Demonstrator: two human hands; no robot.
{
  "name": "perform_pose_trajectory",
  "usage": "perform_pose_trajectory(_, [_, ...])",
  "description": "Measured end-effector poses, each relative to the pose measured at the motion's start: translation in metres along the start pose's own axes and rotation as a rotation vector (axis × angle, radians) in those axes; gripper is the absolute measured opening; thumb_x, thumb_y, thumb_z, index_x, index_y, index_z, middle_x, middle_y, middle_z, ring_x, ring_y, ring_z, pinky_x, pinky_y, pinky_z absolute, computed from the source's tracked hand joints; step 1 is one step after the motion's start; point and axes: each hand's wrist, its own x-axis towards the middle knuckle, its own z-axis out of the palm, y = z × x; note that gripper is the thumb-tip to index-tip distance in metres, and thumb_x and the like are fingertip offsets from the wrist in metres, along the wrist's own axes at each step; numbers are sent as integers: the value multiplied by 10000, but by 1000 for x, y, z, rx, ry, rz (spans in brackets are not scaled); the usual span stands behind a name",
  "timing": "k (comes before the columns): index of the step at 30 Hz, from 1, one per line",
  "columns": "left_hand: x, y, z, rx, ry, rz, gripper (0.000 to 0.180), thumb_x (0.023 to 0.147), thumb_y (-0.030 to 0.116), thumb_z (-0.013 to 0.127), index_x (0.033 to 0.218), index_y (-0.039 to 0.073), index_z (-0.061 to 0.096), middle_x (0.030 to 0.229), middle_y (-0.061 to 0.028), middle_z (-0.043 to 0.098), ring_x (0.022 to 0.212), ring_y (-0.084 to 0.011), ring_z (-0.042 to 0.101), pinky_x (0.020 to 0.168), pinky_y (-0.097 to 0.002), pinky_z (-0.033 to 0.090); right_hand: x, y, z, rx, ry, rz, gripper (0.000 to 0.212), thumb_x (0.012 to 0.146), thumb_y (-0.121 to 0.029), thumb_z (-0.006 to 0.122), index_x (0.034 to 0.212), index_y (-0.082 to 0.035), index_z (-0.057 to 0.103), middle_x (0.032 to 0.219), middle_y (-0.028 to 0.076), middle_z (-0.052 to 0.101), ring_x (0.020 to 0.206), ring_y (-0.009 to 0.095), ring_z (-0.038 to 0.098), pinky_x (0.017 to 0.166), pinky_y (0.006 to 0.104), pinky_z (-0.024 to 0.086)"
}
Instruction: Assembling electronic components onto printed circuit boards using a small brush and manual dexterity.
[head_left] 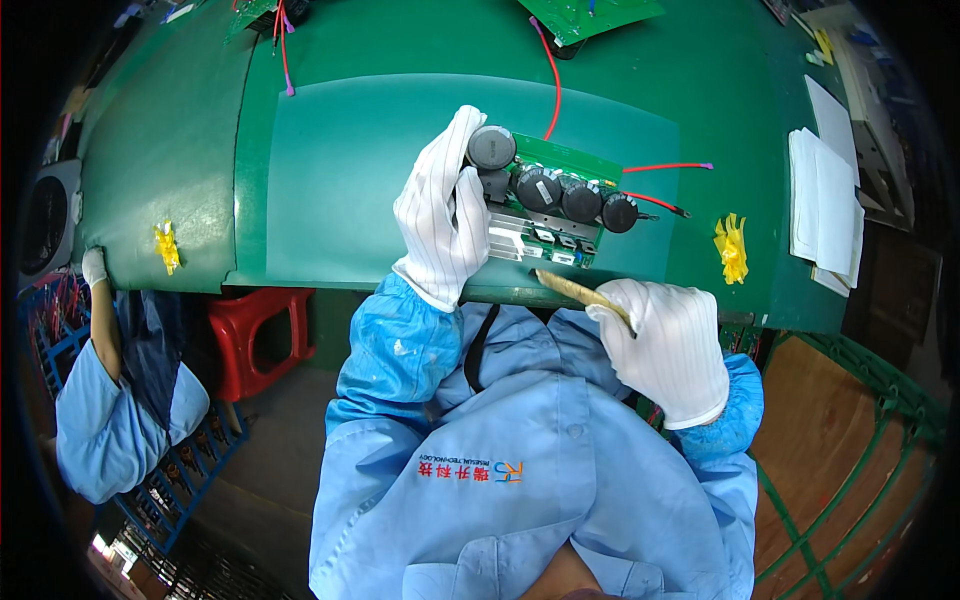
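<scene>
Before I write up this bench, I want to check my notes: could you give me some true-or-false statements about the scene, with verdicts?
1. The left hand holds a circuit board. True.
2. The right hand holds a tan, stick-like tool. True.
3. Both hands are bare. False: both are gloved in white.
4. The stool is blue. False: the stool is red.
5. White papers lie toward the right of the green table. True.

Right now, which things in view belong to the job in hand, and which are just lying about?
In the job:
- circuit board, held in the left hand
- tan tool, held in the right hand

Apparently just about:
- papers
- yellow scraps
- red stool
</scene>
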Motion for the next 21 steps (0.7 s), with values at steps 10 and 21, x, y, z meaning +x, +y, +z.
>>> perform_pose_trajectory(10, [-5, -10, 3, -123, -47, -295, 435, 974, 17, 546, 1403, 22, 616, 1372, -177, 663, 1245, -358, 642, 1084, -424, 494, -21, 57, 1, 705, -265, 283, 209, 917, -240, 742, 979, -40, 731, 718, 57, 703, 570, 197, 626, 549, 322, 471])
perform_pose_trajectory(21, [-1, -7, 0, -72, -71, -266, 459, 963, 20, 519, 1413, 30, 612, 1377, -172, 658, 1239, -349, 641, 1090, -416, 481, -32, 79, 30, 1592, 253, 619, 422, 1062, -231, 535, 1347, 78, 563, 765, 78, 671, 565, 100, 557, 528, 243, 437])
